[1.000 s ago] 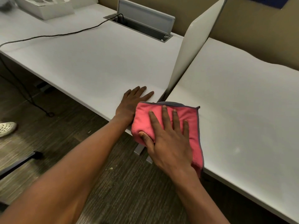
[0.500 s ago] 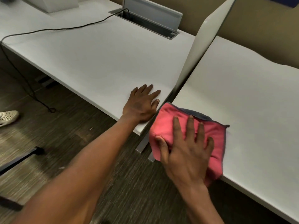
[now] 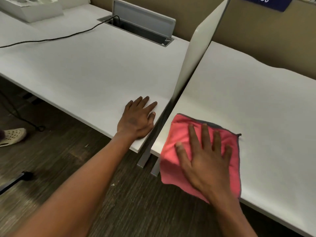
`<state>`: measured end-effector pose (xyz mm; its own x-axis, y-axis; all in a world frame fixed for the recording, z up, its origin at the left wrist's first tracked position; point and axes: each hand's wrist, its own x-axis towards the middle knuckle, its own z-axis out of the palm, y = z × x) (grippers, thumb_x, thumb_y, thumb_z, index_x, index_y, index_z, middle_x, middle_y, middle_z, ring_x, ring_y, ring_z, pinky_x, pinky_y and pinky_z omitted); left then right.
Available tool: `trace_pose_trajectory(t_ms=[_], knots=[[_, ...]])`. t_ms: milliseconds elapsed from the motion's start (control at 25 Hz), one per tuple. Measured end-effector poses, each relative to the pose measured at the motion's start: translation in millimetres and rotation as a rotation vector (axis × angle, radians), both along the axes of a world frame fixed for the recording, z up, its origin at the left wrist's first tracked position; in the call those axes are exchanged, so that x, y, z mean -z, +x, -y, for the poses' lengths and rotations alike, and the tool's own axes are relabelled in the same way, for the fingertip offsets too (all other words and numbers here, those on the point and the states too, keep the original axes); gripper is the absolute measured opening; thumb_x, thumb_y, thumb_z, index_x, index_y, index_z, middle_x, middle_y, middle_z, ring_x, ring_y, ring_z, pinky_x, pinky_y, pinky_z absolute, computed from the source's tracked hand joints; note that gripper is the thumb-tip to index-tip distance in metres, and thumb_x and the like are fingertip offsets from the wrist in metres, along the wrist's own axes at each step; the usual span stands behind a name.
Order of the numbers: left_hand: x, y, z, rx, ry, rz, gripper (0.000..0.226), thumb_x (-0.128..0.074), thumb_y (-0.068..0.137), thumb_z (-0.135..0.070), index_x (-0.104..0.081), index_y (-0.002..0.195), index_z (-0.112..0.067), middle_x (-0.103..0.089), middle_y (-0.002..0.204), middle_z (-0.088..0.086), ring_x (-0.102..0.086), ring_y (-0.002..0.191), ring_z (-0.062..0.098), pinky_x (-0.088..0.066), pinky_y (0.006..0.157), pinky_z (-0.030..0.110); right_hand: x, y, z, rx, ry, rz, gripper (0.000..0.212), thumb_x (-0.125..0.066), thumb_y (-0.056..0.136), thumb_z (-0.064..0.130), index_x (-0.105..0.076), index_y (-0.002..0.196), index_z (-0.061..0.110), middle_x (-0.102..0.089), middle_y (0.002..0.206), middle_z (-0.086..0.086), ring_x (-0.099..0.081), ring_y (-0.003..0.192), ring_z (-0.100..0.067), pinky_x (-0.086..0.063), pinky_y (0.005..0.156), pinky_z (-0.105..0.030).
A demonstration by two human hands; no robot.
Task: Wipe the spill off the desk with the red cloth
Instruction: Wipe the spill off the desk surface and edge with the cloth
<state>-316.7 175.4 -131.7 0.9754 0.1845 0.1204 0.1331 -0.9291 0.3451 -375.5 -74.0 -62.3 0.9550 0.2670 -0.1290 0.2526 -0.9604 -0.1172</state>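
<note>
Right hand (image 3: 204,161) presses the cloth (image 3: 181,134) flat at the right table's (image 3: 256,93) near-left corner.
Fingers straight, spread; cloth's near edge overhangs. Unwiped surface lies ahead and right; no spill is plainly visible. Left hand (image 3: 136,119) rests flat on the adjoining table, farther off.

Even, soft indoor light, bright on the white desks (image 3: 85,74). Wide-angle bending at edges. Lower left floor (image 3: 51,168) blurred.
</note>
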Motion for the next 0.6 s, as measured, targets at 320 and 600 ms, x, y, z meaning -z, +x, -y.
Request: trace_pose_trajectory(t_ms=[320,600], knots=[[-3.2,-2.0,1.8,0.002,0.004,-0.011,0.054,-0.028,0.104,-0.044,-0.031,0.157,-0.035,-0.021,0.168,-0.002,-0.011,0.156,0.019,-0.008,0.126,0.044,-0.3,142.3,-38.9,-0.084,0.035,-0.001,0.07,-0.02,0.097,0.075,-0.006,0.161,0.049,0.001,0.174,0.006,0.003,0.16,-0.028,0.0,0.124,-0.066],[-4.1,-1.2,1.7,0.01,-0.025,-0.028,0.053,-0.028,0.105,-0.041,-0.03,0.157,-0.034,-0.02,0.169,0.001,-0.01,0.156,0.021,-0.006,0.126,0.044,1.0,34.4,-26.4,-0.43,0.04,0.047,0.072,-0.011,0.09,0.08,-0.01,0.157,0.056,0.008,0.172,0.017,0.01,0.159,-0.013,0.003,0.127,-0.054]])
